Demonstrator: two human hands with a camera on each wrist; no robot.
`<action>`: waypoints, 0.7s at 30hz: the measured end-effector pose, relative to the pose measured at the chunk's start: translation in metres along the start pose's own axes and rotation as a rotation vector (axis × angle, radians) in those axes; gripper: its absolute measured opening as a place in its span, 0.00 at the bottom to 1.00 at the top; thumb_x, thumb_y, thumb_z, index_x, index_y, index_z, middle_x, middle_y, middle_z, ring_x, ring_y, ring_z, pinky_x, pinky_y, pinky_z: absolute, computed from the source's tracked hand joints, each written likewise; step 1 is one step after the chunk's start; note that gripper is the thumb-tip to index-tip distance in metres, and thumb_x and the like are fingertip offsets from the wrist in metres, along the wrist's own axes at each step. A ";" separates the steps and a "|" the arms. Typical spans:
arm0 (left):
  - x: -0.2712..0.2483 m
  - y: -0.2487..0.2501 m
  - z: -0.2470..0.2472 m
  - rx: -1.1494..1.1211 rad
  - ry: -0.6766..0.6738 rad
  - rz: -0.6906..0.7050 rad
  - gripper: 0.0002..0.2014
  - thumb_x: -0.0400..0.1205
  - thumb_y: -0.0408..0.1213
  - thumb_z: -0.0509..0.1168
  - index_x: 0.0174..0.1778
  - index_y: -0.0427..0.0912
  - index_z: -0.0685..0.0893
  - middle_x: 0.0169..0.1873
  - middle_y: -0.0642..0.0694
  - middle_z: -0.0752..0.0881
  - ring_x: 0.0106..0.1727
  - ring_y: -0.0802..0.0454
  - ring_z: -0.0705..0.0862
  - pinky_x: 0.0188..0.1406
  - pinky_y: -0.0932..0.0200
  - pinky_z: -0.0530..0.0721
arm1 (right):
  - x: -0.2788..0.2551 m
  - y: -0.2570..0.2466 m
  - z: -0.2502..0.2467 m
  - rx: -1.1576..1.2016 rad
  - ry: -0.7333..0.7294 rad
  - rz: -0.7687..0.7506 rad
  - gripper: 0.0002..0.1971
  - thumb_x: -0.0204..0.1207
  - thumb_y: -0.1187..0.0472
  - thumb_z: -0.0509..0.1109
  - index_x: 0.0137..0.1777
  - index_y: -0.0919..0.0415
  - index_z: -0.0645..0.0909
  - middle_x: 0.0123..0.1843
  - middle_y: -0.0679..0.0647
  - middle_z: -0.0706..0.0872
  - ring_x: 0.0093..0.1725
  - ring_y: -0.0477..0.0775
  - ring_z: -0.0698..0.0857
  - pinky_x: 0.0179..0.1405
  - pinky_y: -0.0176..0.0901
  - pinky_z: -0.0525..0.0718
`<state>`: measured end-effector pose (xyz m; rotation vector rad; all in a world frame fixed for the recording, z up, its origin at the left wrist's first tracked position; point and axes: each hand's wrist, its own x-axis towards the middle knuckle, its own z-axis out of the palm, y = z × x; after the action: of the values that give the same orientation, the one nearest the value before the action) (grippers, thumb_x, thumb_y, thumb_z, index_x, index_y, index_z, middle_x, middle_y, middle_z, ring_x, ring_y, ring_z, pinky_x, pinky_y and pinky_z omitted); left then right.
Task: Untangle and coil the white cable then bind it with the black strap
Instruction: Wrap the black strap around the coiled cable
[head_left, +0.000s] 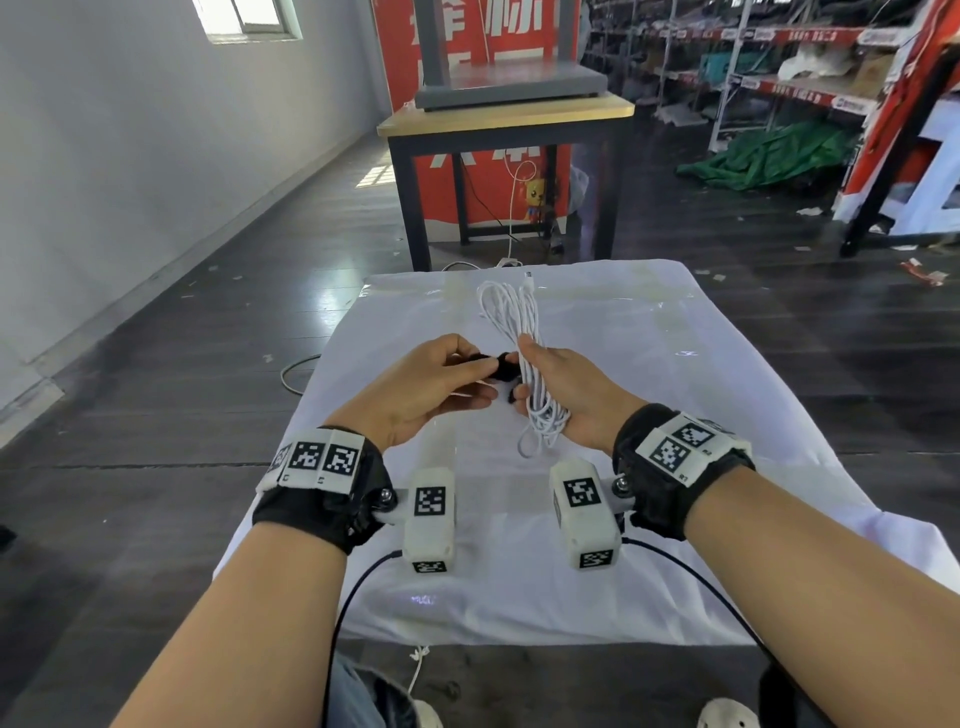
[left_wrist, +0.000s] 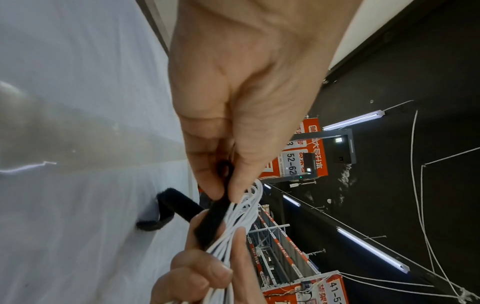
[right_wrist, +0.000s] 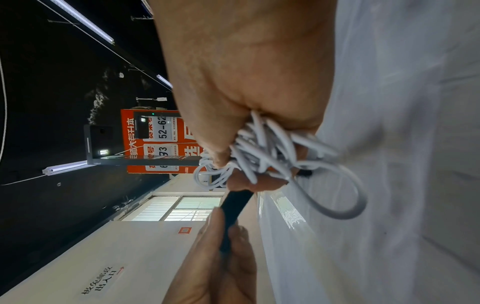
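Note:
The white cable (head_left: 511, 317) is gathered into a long bundle of loops held above the table. My right hand (head_left: 558, 387) grips the bundle round its middle, with loops sticking out beyond and below the fist. A plug end shows at the far tip. My left hand (head_left: 441, 379) pinches the black strap (head_left: 503, 366) just left of the bundle. In the left wrist view the strap (left_wrist: 213, 218) lies across the cable (left_wrist: 241, 211), its free tail curling away to the left. The right wrist view shows the cable loops (right_wrist: 270, 150) under my fist and the strap (right_wrist: 233, 209) stretched toward my left fingers.
A white cloth (head_left: 623, 364) covers the table under my hands. Beyond it stands a wooden-topped table (head_left: 506, 117) with a grey box, in front of a red banner. Shelving (head_left: 779, 67) lines the right side, with a green sheet on the dark floor.

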<state>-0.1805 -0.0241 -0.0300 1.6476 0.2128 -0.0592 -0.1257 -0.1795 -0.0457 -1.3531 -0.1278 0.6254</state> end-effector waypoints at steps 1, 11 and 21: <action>0.000 0.001 -0.001 0.031 0.044 0.034 0.03 0.81 0.30 0.68 0.45 0.38 0.79 0.42 0.41 0.86 0.38 0.53 0.87 0.46 0.63 0.88 | 0.000 0.000 0.000 -0.002 0.000 -0.001 0.15 0.85 0.51 0.59 0.49 0.64 0.78 0.33 0.57 0.77 0.25 0.49 0.77 0.26 0.39 0.81; -0.008 0.014 -0.009 0.292 0.068 0.313 0.11 0.79 0.27 0.69 0.52 0.46 0.88 0.48 0.55 0.89 0.49 0.64 0.86 0.53 0.72 0.82 | 0.000 0.002 -0.004 -0.275 -0.064 -0.032 0.23 0.86 0.52 0.57 0.63 0.74 0.78 0.42 0.59 0.88 0.22 0.45 0.77 0.22 0.35 0.79; -0.005 0.010 0.000 0.687 0.058 0.415 0.11 0.80 0.32 0.69 0.52 0.54 0.85 0.45 0.63 0.86 0.48 0.73 0.83 0.45 0.83 0.74 | -0.009 -0.001 0.003 -0.861 -0.288 0.040 0.13 0.86 0.55 0.58 0.45 0.61 0.77 0.32 0.52 0.76 0.23 0.46 0.73 0.22 0.32 0.73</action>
<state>-0.1833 -0.0253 -0.0194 2.3490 -0.1291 0.2583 -0.1339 -0.1815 -0.0414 -2.0825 -0.6621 0.8412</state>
